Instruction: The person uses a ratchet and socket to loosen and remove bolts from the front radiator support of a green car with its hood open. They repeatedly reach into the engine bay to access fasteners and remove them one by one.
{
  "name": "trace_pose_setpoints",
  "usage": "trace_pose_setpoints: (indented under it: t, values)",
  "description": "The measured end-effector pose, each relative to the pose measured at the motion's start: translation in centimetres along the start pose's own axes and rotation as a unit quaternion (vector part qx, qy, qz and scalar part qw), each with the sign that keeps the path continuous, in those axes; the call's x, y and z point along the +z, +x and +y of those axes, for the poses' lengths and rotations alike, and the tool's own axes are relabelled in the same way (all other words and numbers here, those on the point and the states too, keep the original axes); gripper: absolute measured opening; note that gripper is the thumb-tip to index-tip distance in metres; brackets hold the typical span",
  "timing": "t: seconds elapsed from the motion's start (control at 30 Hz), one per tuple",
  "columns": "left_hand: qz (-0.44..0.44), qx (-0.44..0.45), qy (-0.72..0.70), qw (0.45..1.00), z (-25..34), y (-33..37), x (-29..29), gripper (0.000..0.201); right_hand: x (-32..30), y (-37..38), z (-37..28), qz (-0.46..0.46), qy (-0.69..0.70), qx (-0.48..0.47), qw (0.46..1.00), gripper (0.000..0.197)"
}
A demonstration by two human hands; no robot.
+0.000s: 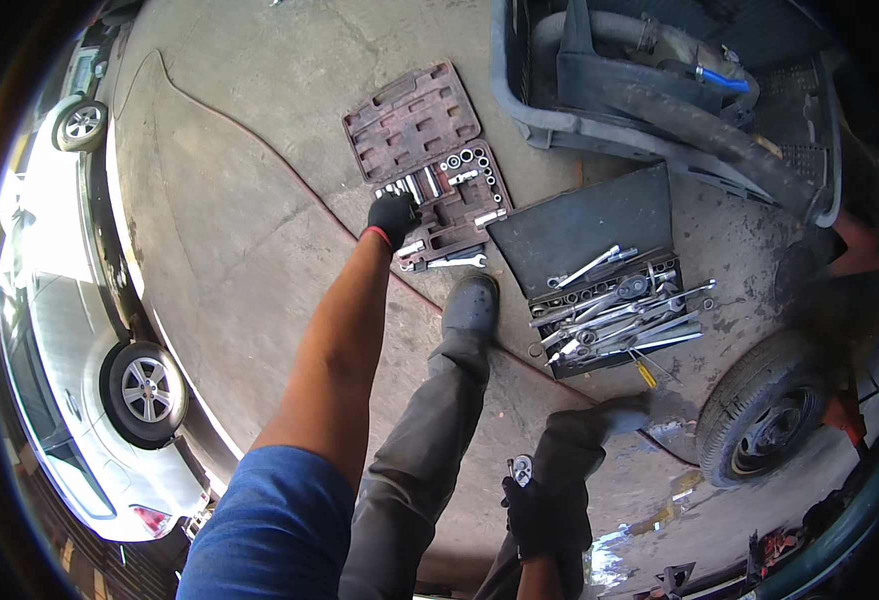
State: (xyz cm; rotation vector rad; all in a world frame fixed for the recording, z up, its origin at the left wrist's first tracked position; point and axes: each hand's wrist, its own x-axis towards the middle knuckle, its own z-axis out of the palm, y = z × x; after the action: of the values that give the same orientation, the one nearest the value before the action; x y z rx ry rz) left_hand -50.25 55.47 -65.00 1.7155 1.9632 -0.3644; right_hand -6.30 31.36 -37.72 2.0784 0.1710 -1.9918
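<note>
My left hand (391, 218), in a black glove, reaches down onto the open dark red socket case (427, 165) lying on the concrete, its fingers on the row of sockets in the lower half; what it grips is hidden. My right hand (531, 516), also gloved in black, is low by my right knee and holds a chrome ratchet handle (520, 469). A loose wrench (456, 262) lies at the red case's lower edge. My feet in dark shoes (470, 303) stand between the two cases.
A second open black tool case (599, 275) full of chrome wrenches and sockets lies to the right. A detached bumper (659, 95) lies beyond it. A wheel (767, 415) of a car stands at right, a silver car (89, 370) at left. A thin hose (259, 150) crosses the floor.
</note>
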Motion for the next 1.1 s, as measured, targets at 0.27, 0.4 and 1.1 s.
trace_pose_setpoints:
  t: [0.27,0.4,1.1]
  values:
    - [0.006,-0.277,-0.636,0.720,-2.1,2.0,4.6,0.033,-1.2,-1.2,-3.7,0.000,-0.055,-0.051,0.997,0.033]
    - [0.017,-0.281,-0.342,0.896,1.0,-1.4,1.9,0.045,-1.5,-1.5,-4.1,0.031,-0.083,-0.114,0.990,0.035]
    - [0.096,0.264,0.105,0.954,39.3,2.0,6.4,0.028,-4.5,-0.1,-0.1,-0.060,0.027,-0.109,0.992,0.031]
